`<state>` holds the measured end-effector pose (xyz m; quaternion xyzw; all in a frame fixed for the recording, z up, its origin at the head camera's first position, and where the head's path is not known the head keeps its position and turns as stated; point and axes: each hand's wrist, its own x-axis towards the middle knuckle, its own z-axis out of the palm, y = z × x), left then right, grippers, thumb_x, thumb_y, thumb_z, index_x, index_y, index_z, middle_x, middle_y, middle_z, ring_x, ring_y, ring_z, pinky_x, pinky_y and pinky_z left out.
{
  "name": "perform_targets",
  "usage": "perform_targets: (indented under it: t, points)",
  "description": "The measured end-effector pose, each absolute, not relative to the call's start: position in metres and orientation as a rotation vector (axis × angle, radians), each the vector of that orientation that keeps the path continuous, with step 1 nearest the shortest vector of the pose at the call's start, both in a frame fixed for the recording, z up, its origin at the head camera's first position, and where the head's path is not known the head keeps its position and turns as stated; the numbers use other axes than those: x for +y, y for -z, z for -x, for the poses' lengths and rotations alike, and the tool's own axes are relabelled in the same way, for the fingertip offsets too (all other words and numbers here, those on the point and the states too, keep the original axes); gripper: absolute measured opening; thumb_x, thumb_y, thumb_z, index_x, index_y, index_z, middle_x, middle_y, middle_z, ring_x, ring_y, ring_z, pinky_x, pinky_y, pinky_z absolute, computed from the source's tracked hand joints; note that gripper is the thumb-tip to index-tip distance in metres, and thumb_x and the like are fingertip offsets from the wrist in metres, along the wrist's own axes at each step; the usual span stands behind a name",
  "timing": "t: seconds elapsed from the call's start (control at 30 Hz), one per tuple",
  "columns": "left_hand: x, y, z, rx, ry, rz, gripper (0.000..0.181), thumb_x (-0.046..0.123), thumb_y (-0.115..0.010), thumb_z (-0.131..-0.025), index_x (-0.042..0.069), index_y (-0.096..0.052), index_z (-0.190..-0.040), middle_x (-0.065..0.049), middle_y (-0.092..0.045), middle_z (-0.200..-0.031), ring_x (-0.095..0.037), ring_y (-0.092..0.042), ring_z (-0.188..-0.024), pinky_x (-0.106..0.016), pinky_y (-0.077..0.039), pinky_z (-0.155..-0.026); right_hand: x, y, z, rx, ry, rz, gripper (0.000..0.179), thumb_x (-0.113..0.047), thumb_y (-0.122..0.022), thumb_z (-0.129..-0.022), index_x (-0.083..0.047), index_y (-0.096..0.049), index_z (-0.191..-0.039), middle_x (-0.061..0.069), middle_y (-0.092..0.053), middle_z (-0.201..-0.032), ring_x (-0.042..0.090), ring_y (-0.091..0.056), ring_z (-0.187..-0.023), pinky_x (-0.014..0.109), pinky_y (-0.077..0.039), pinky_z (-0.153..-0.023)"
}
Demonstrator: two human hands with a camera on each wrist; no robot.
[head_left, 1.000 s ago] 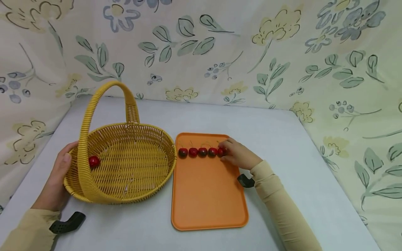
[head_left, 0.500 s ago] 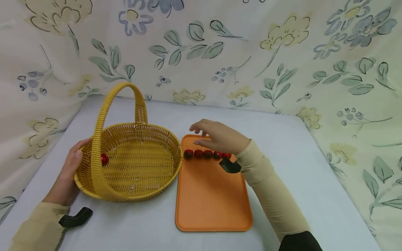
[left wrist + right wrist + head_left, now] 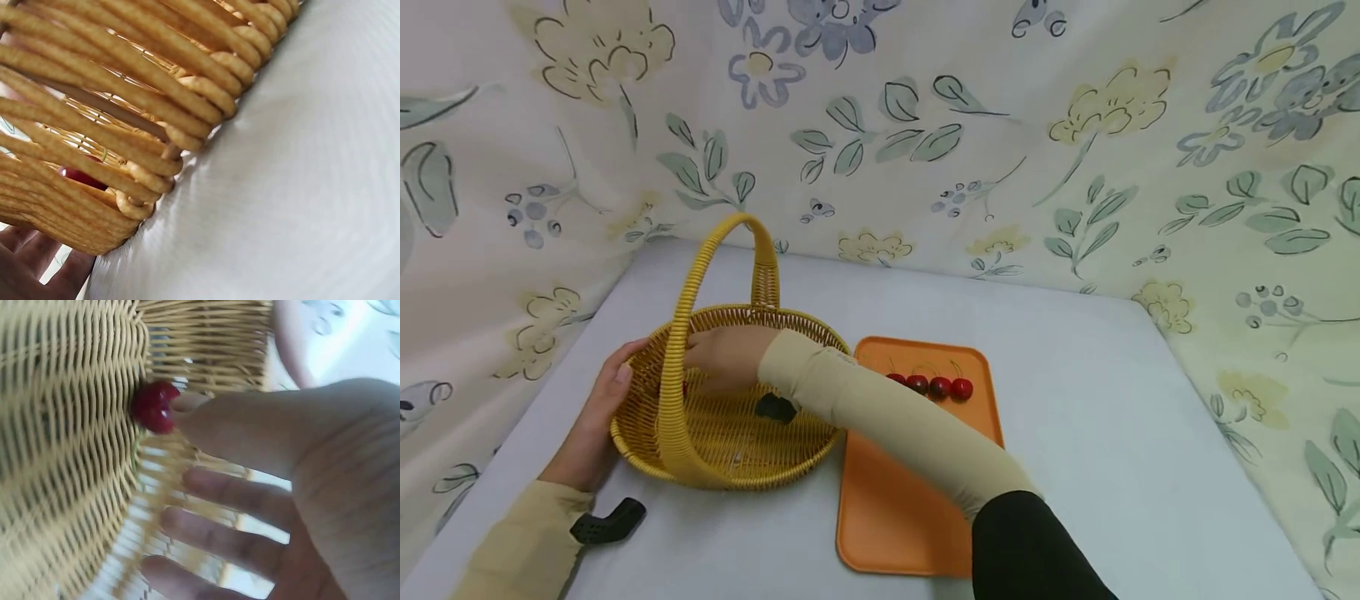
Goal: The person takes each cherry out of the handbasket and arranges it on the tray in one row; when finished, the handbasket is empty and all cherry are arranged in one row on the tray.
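Note:
My left hand (image 3: 593, 421) rests against the outer left side of a yellow wicker basket (image 3: 752, 483), its fingers along the wall. Low in the left wrist view, those fingers (image 3: 59, 272) show beyond the wicker. My right hand (image 3: 726, 354) reaches into the basket, partly behind the tall handle (image 3: 672, 417). In the right wrist view its thumb touches a dark red cherry (image 3: 153, 411) lying near the basket wall, while the other visible fingers (image 3: 231, 540) spread apart from it. Through the weave a bit of a cherry (image 3: 84, 177) shows.
An orange tray (image 3: 880, 525) lies right of the basket, partly under the right sleeve. A row of stemmed cherries (image 3: 939, 387) sits near its far end, part of it hidden by the sleeve. Flower-printed cloth (image 3: 880, 125) hangs behind the white table (image 3: 1075, 417).
My right hand has left the cherries on the tray and moved left into the basket. The left hand keeps its place at the basket. The whole head view has shifted rightward and slightly down.

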<state>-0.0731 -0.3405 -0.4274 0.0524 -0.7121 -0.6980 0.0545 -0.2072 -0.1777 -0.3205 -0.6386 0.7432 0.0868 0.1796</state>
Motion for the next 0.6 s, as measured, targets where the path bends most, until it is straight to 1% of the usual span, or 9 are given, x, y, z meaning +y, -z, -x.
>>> perform_targets:
  t: [0.1,0.17,0.23,0.3,0.4,0.5,0.57,0.6]
  points:
    - [-0.335,0.431,0.071,-2.199,2.146,-0.176,0.048,0.038,-0.022,-0.104,0.035,-0.014,-0.152,0.005,-0.007,-0.155,-0.012,-0.008,-0.14,-0.045,0.003,-0.113,-0.194,0.332,0.2,2.055,-0.287,1.763,0.04,-0.034,-0.049,-0.1,-0.032,-0.046,-0.14,-0.013,-0.049,-0.137,0.001,-0.044,-0.124,0.013,-0.031,-0.101]
    - [-0.332,0.432,0.07,-2.205,2.158,-0.171,0.048,0.039,-0.022,-0.104,0.035,-0.014,-0.152,0.005,-0.006,-0.155,-0.012,-0.006,-0.141,-0.051,0.007,-0.113,-0.202,0.339,0.194,2.025,-0.309,1.744,0.037,-0.035,-0.046,-0.101,-0.034,-0.047,-0.138,-0.015,-0.051,-0.134,0.0,-0.043,-0.124,0.012,-0.029,-0.101]
    - [-0.33,0.434,0.068,-2.217,2.154,-0.168,0.048,0.039,-0.021,-0.104,0.036,-0.013,-0.152,0.005,-0.004,-0.156,-0.011,-0.003,-0.141,-0.056,0.012,-0.11,-0.206,0.345,0.19,2.014,-0.346,1.739,0.037,-0.035,-0.043,-0.101,-0.035,-0.046,-0.138,-0.016,-0.049,-0.136,-0.001,-0.039,-0.127,0.012,-0.027,-0.103]
    - [-0.329,0.435,0.067,-2.217,2.152,-0.159,0.048,0.039,-0.021,-0.105,0.035,-0.013,-0.152,0.005,-0.004,-0.157,-0.01,-0.002,-0.141,-0.057,0.012,-0.11,-0.207,0.35,0.187,2.017,-0.363,1.726,0.038,-0.036,-0.042,-0.101,-0.036,-0.045,-0.139,-0.016,-0.046,-0.139,-0.001,-0.035,-0.131,0.012,-0.024,-0.105]
    - [-0.326,0.438,0.068,-2.223,2.145,-0.159,0.048,0.038,-0.022,-0.105,0.035,-0.014,-0.152,0.005,-0.004,-0.157,-0.011,-0.003,-0.141,-0.056,0.011,-0.111,-0.206,0.359,0.186,2.03,-0.343,1.651,0.035,-0.037,-0.038,-0.103,-0.035,-0.045,-0.137,-0.014,-0.048,-0.138,-0.001,-0.039,-0.128,0.013,-0.028,-0.103]
    - [-0.324,0.44,0.068,-2.229,2.142,-0.166,0.048,0.038,-0.022,-0.105,0.035,-0.014,-0.152,0.004,-0.006,-0.156,-0.012,-0.005,-0.141,-0.055,0.01,-0.111,-0.2,0.365,0.189,2.024,-0.314,1.624,0.031,-0.031,-0.039,-0.103,-0.031,-0.048,-0.132,-0.01,-0.053,-0.126,0.001,-0.047,-0.109,0.013,-0.032,-0.091]
    - [-0.322,0.443,0.068,-2.229,2.14,-0.167,0.048,0.037,-0.022,-0.105,0.035,-0.014,-0.152,0.004,-0.006,-0.156,-0.011,-0.006,-0.141,-0.054,0.01,-0.111,-0.193,0.364,0.193,2.024,-0.292,1.649,0.027,-0.025,-0.044,-0.102,-0.028,-0.051,-0.128,-0.01,-0.055,-0.119,0.002,-0.047,-0.103,0.015,-0.034,-0.086]
    - [-0.322,0.444,0.068,-2.234,2.132,-0.167,0.048,0.037,-0.022,-0.105,0.035,-0.014,-0.152,0.004,-0.006,-0.156,-0.01,-0.006,-0.14,-0.051,0.009,-0.112,-0.187,0.361,0.195,2.027,-0.281,1.684,0.027,-0.023,-0.046,-0.101,-0.026,-0.052,-0.128,-0.009,-0.055,-0.117,0.002,-0.048,-0.102,0.015,-0.034,-0.085]
